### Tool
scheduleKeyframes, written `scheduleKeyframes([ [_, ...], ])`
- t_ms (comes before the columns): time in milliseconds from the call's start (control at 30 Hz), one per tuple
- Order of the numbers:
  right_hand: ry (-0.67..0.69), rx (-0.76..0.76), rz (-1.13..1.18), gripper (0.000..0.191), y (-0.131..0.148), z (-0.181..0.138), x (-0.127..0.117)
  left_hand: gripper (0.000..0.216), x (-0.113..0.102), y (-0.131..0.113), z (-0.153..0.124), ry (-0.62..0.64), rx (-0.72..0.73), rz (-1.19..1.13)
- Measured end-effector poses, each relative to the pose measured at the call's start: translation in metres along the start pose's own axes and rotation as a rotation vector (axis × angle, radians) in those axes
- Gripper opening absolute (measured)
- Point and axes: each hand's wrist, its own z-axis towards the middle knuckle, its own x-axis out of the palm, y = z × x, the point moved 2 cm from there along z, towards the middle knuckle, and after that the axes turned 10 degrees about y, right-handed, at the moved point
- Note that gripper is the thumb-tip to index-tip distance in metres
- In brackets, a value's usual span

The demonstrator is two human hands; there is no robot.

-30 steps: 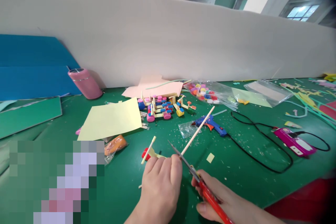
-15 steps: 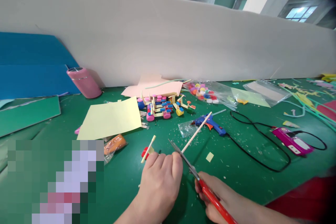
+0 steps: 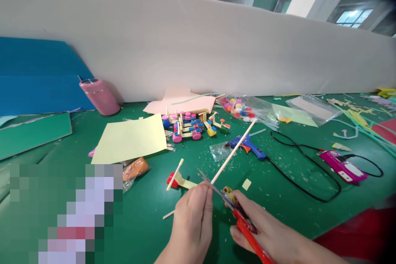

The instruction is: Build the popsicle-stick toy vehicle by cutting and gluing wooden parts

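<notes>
My left hand (image 3: pixel 194 214) is closed around a thin wooden stick (image 3: pixel 234 151) that slants up to the right. The stick's lower end shows below the hand. A pair of red-handled scissors (image 3: pixel 247 231) is in my right hand (image 3: pixel 262 225), with its blades across the stick just above my left fingers. Behind my left hand, a cream strip (image 3: pixel 185 183) lies on the table with a red cap (image 3: pixel 172 180) and a short stick (image 3: pixel 175 174) at its left end. A yellow cap (image 3: pixel 228 191) shows beside the blades.
Several small cap-and-stick models (image 3: pixel 187 126) stand ahead. A blue glue gun (image 3: pixel 250 146) and its black cord lead to a purple power strip (image 3: pixel 343 166). Yellow paper (image 3: pixel 131 140), a bag of coloured caps (image 3: pixel 239 109), an orange packet (image 3: pixel 136 169) and a pink cup (image 3: pixel 100 97) surround the work area.
My left hand has turned, and the stick's far end sits higher and farther right. The stick's lower end, the cream strip and the yellow cap have come into sight. The scissors' handles are farther apart.
</notes>
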Motion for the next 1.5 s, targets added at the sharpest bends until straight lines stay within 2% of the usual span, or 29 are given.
scheduleKeyframes([
  [167, 0.026, -0.004, -0.06, 0.029, 0.001, -0.001, -0.004, 0.023, 0.0, -0.001, -0.001, 0.051, -0.142, -0.184],
  [267, 0.023, 0.011, -0.059, 0.027, -0.002, 0.0, -0.005, 0.024, 0.0, 0.0, 0.001, 0.113, -0.29, -0.384],
  [433, 0.031, 0.045, -0.026, 0.026, -0.003, 0.0, -0.006, 0.027, 0.004, 0.005, 0.001, 0.212, -0.587, -0.91],
  [533, 0.052, 0.06, 0.0, 0.022, 0.003, 0.0, -0.006, 0.026, 0.005, 0.004, 0.002, 0.251, -0.668, -1.23],
  [600, 0.05, 0.088, 0.002, 0.021, 0.006, 0.0, -0.004, 0.026, 0.004, 0.003, 0.003, 0.274, -0.693, -1.292],
  [700, 0.056, 0.111, -0.005, 0.024, 0.007, 0.001, 0.0, 0.028, 0.002, 0.005, 0.001, 0.296, -0.68, -1.093],
  [833, 0.037, 0.123, -0.037, 0.023, 0.004, 0.0, 0.001, 0.026, 0.001, 0.005, -0.003, 0.229, -0.479, -0.687],
  [900, 0.004, 0.126, -0.085, 0.025, 0.002, 0.0, -0.001, 0.024, 0.002, 0.004, -0.005, 0.179, -0.386, -0.603],
  [967, 0.005, 0.106, -0.109, 0.027, 0.0, -0.001, -0.002, 0.024, 0.003, 0.005, -0.007, 0.158, -0.373, -0.586],
  [1067, 0.017, 0.061, -0.1, 0.033, -0.002, -0.001, -0.003, 0.027, 0.005, 0.009, -0.009, 0.181, -0.461, -0.7],
  [1267, 0.032, 0.02, -0.107, 0.031, -0.001, -0.002, -0.003, 0.032, 0.01, 0.008, -0.008, 0.173, -0.638, -1.236],
  [1400, 0.047, 0.025, -0.127, 0.028, 0.003, -0.005, -0.005, 0.03, 0.013, 0.005, -0.007, 0.175, -0.698, -1.493],
  [1500, 0.058, 0.019, -0.144, 0.026, 0.008, -0.005, -0.006, 0.027, 0.013, 0.004, -0.007, 0.259, -0.701, -1.651],
])
